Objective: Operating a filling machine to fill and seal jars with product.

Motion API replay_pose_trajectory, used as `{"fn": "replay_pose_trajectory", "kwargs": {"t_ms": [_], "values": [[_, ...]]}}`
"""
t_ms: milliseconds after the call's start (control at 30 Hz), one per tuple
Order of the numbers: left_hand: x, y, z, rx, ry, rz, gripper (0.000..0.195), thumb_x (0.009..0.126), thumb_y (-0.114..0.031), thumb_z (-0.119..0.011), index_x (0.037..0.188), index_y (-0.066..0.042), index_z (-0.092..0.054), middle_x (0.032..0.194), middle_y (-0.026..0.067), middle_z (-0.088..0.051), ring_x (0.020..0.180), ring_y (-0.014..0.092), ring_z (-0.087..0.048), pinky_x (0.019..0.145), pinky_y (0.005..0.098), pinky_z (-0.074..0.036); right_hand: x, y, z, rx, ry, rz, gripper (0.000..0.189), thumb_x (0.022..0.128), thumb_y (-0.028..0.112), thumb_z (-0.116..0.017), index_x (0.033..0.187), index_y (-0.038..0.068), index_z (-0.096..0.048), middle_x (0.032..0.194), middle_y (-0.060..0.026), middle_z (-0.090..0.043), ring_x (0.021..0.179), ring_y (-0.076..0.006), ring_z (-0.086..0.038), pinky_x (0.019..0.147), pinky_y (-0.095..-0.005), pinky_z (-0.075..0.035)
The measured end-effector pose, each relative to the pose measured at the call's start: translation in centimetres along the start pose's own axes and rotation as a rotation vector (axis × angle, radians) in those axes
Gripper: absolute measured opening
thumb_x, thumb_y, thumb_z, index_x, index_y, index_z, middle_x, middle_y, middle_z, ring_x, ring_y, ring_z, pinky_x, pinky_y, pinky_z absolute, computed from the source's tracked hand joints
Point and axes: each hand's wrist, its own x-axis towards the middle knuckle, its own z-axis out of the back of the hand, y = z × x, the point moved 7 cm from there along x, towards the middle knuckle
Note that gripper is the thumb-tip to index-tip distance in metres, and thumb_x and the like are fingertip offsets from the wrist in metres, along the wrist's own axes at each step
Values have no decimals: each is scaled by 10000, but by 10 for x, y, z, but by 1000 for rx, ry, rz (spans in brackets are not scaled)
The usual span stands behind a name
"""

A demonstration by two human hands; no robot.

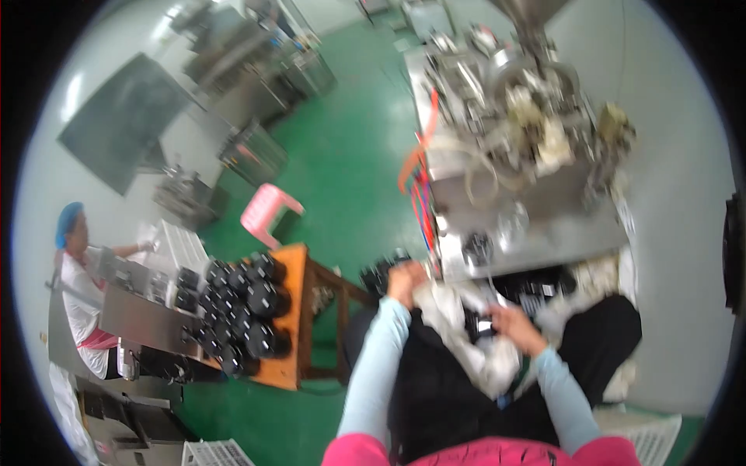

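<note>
My left hand [406, 283] is in front of my left knee, beside several black lidded containers [379, 272] and the edge of a crumpled white plastic bag [440, 311]. Its fingers are blurred, so a hold on anything does not show clearly. My right hand [516, 329] reaches over the bag's opening, fingers bent, close to a black glossy piece [481, 326] inside it. Whether those fingers grip the piece is hidden by blur. Under the steel machine table, more black pieces [533, 288] lie behind the bag.
A steel machine [524, 128] stands on the steel table [559, 215], with a dark part [478, 249] and a clear piece [513, 218] near its front. To the left, black jars [265, 303] crowd a wooden stool [291, 373]. Beyond are a pink stool [269, 212] and a seated co-worker [84, 291].
</note>
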Motion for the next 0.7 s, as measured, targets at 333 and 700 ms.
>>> {"fn": "replay_pose_trajectory", "kwargs": {"t_ms": [333, 700], "values": [[-10, -15, -12, 69, 54, 95, 342, 842, -104, -528, 1129, 59, -441, 1004, 166, -570, 877, 243, -583, 785, 328, -476, -47, 23, -13, 1235, 106, 23, 254, 851, 259, -555, 1044, 109, -487, 883, -36, -456, 721, -125, -430, 643, -260, -385], [14, 1, -29, 78, 82, 209, 334, 859, -60, -489, 1157, 47, -384, 987, 119, -566, 877, 213, -573, 782, 344, -464, -46, 25, -19, 1364, 47, -22, 473, 892, 324, -406, 1275, 51, -357, 1263, -166, -394, 1168, -369, -372, 996, -547, -249]]}}
